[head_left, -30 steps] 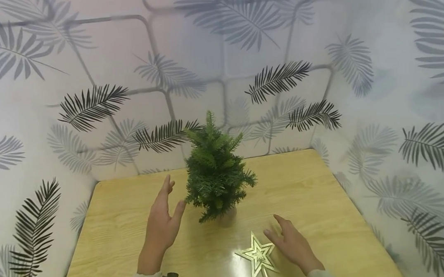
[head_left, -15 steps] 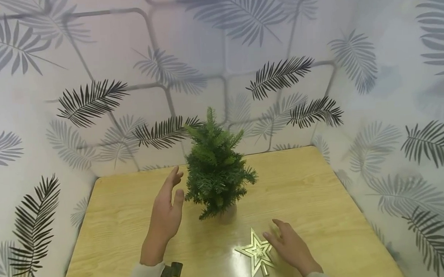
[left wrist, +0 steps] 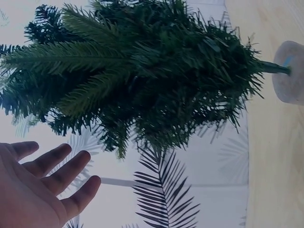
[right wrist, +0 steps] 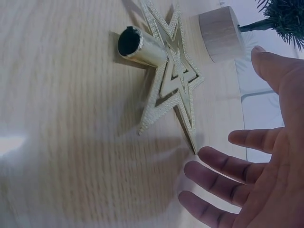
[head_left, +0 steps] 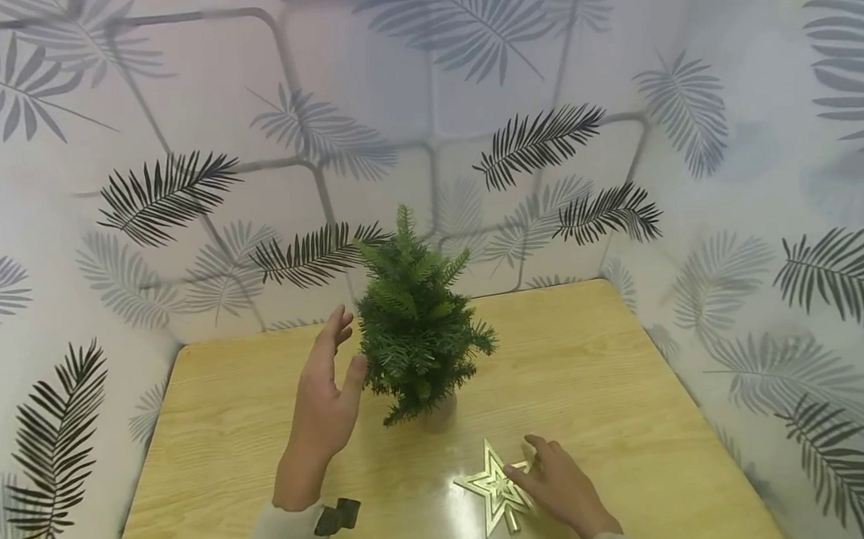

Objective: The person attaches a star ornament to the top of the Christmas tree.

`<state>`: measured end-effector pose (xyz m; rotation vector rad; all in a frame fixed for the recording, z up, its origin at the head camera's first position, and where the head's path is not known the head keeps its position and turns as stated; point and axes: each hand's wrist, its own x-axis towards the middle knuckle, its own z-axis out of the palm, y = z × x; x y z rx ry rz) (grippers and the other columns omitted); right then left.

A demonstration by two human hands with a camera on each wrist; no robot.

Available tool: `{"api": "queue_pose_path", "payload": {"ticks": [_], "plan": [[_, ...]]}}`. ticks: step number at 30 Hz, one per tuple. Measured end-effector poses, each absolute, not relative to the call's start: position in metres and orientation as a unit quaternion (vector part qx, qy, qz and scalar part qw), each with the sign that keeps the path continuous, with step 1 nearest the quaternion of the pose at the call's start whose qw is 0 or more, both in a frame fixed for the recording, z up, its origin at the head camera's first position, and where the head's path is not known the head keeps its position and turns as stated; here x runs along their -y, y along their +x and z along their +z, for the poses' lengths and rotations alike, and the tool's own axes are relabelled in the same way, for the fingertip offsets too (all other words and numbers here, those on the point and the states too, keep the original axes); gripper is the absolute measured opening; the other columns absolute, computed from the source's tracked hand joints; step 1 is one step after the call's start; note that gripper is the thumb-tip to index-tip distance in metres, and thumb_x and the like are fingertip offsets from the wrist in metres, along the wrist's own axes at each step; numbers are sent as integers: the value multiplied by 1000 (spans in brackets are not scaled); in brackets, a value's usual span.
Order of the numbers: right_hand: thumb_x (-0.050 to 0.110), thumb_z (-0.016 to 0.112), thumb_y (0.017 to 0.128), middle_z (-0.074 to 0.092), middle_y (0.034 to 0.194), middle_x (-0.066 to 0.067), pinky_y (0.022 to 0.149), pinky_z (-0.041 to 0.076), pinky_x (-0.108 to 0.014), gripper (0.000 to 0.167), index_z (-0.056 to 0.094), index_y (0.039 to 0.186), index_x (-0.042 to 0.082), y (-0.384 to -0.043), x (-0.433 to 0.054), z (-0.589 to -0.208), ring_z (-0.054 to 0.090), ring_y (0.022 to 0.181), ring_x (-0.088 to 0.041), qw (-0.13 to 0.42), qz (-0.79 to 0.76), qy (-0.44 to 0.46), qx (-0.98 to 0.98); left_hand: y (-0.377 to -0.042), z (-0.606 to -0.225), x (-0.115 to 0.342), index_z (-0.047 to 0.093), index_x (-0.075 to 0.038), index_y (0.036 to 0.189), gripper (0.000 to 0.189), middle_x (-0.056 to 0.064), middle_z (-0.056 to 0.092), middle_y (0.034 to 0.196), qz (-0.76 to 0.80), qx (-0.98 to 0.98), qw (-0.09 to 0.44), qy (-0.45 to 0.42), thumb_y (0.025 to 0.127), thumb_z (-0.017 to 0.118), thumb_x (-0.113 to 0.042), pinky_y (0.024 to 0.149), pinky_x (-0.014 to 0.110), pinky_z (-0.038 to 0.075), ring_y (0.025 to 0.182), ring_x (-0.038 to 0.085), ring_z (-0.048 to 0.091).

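Tree: upright; its round base, we judge, steadies it.
Star: lies in front of the tree, tube pointing away from it.
Left hand: spread, left of the tree; whether they touch, we cannot tell.
Right hand: fingers apart, by the star.
Table: back edge behind the tree; we see room to its right.

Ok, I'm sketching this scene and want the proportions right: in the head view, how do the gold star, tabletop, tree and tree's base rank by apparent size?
1. Tabletop, even cut off by the frame
2. Tree
3. Gold star
4. Tree's base, partly hidden by branches
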<state>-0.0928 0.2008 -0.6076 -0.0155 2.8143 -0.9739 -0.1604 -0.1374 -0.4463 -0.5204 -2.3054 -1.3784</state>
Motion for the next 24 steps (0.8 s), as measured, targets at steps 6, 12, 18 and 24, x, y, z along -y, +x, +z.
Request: {"api": "queue_pose_path", "payload": {"ticks": [6,12,18,24], "plan": [[56,73,92,64,116,-16,79,58,-52,79,55,142,-3,-90,-200,-610,63,95,-23,93,-328,-2,-940,-165,-438,132,23,-20,166,64,5,41,161,-500,817,209,-196,111,50,-35,113,59,36,142,34,45],[56,75,90,65,108,-13,73,58,-48,77,58,139,-1,-90,-200,-614,63,87,-21,98,-323,-2,-941,-165,-431,128,25,-18,166,63,7,44,159,-503,814,211,-200,110,52,-30,115,56,35,143,29,46],[54,80,86,62,94,-3,67,56,-43,74,59,132,1,-88,-199,-614,60,80,-16,109,-325,-2,-939,-166,-424,125,25,-12,165,64,5,42,160,-494,819,216,-194,110,53,-29,116,55,34,145,26,43],[57,83,81,58,89,0,57,47,-34,72,60,121,2,-86,-194,-621,52,72,-14,96,-311,-15,-945,-171,-416,122,26,-15,165,63,5,43,160,-490,819,222,-199,110,53,-29,116,55,34,144,26,44]]}}
